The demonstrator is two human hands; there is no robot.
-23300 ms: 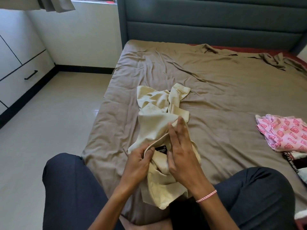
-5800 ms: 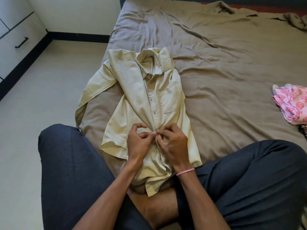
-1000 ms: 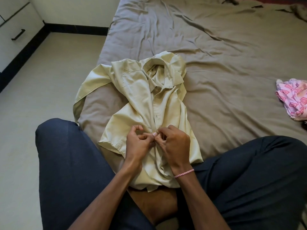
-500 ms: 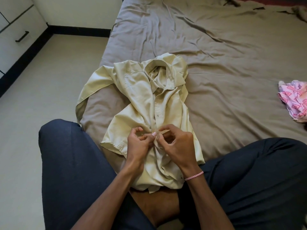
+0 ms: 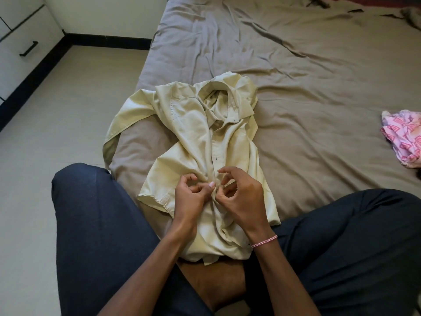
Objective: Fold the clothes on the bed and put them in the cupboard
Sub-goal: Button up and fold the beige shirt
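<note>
A pale yellow collared shirt [image 5: 200,124] lies front-up on the near left corner of the bed [image 5: 307,87], collar away from me, its left sleeve hanging over the bed's edge. My left hand [image 5: 190,197] and my right hand [image 5: 241,197] meet at the shirt's button placket low on the front. Both pinch the placket fabric between thumb and fingertips. The shirt's hem is bunched in my lap between my knees.
A pink patterned garment [image 5: 403,137] lies at the bed's right edge. White cupboard drawers with a black handle [image 5: 28,48] stand at the far left across the bare floor [image 5: 57,124]. My dark trouser legs fill the foreground.
Over the last second my hands stay at the same spot on the placket; the fingers shift slightly. The shirt's upper part has bunched a little more toward me.
</note>
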